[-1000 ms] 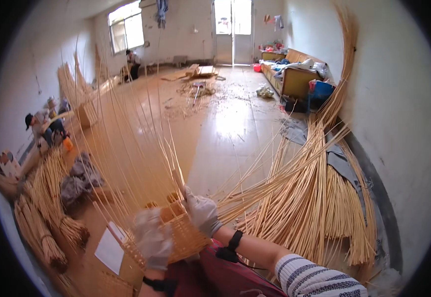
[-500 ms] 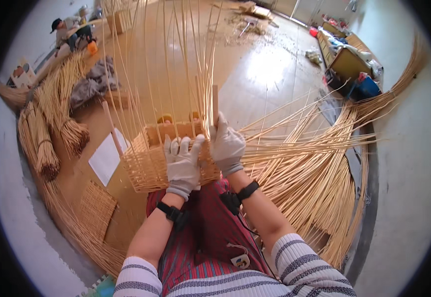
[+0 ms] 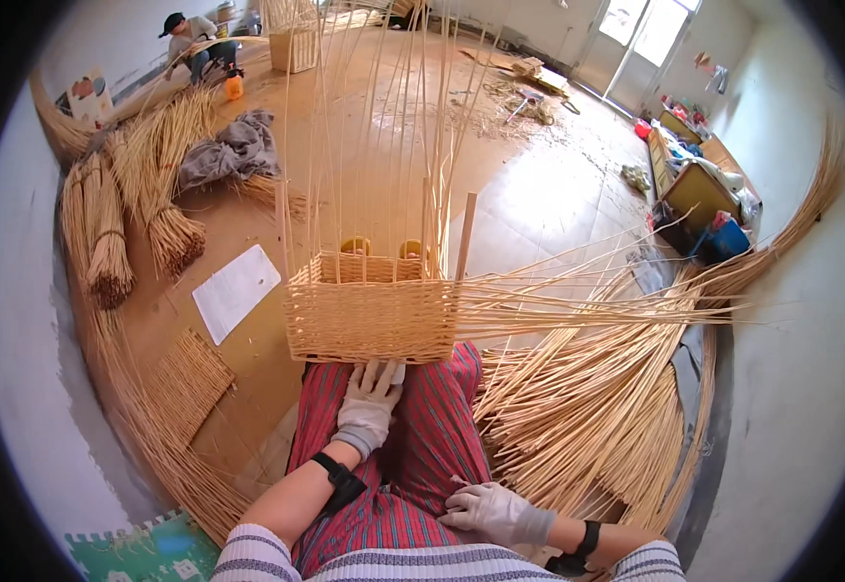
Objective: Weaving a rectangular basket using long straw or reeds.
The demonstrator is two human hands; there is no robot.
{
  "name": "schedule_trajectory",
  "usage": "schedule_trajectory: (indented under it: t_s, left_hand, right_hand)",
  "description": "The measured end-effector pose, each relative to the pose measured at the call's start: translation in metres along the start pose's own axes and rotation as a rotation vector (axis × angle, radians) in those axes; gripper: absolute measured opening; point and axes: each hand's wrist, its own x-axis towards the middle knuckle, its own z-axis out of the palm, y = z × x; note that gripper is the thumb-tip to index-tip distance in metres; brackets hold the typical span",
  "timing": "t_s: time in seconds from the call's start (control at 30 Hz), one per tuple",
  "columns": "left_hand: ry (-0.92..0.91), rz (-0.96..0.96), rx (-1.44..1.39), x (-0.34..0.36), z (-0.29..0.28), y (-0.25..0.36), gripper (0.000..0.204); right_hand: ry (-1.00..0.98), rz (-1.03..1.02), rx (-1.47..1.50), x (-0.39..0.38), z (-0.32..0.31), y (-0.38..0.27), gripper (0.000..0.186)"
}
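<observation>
A half-woven rectangular wicker basket (image 3: 372, 315) rests upright on my knees, over red striped trousers. Long upright willow rods (image 3: 369, 145) rise from its walls, and wooden stakes, one a right stake (image 3: 466, 236), stand at its corners. Loose weaving strands (image 3: 558, 308) trail from its right side. My left hand (image 3: 368, 405), in a pale glove, lies with fingers stretched toward the basket's lower edge, fingertips against or just under it. My right hand (image 3: 495, 512), also gloved, rests on my right thigh near the hip, fingers spread and holding nothing.
A large pile of rods (image 3: 587, 407) fans out on the right. Tied rod bundles (image 3: 107, 242) and a grey cloth (image 3: 230, 153) lie at the left. A white sheet (image 3: 236, 293) and a woven panel (image 3: 190, 383) are on the floor. Another person (image 3: 195, 47) sits far left.
Both hands have left the basket's upper rim; the left dropped to its lower edge, the right to my thigh. The basket has turned, its side now facing me squarely. My view has tilted up.
</observation>
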Motion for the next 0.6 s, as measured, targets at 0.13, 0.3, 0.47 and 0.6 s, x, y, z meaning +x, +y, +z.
schedule_trajectory:
  t_s: [0.13, 0.3, 0.47, 0.6]
  left_hand:
    - [-0.035, -0.064, -0.249, -0.002, -0.021, 0.007, 0.057]
    - [-0.165, -0.017, -1.428, -0.026, -0.045, 0.018, 0.034]
    - [-0.21, 0.036, -1.994, -0.026, -0.062, 0.02, 0.034]
    - [-0.215, 0.08, -2.222, -0.008, -0.079, 0.005, 0.035]
  right_hand:
    - [0.045, 0.092, 0.093, 0.006, -0.001, 0.001, 0.061]
    - [0.626, 0.108, 1.354, 0.028, -0.037, 0.036, 0.042]
    - [0.846, 0.187, 1.126, 0.069, -0.087, 0.058, 0.048]
    - [0.826, 0.144, 0.37, 0.094, -0.129, 0.043, 0.061]
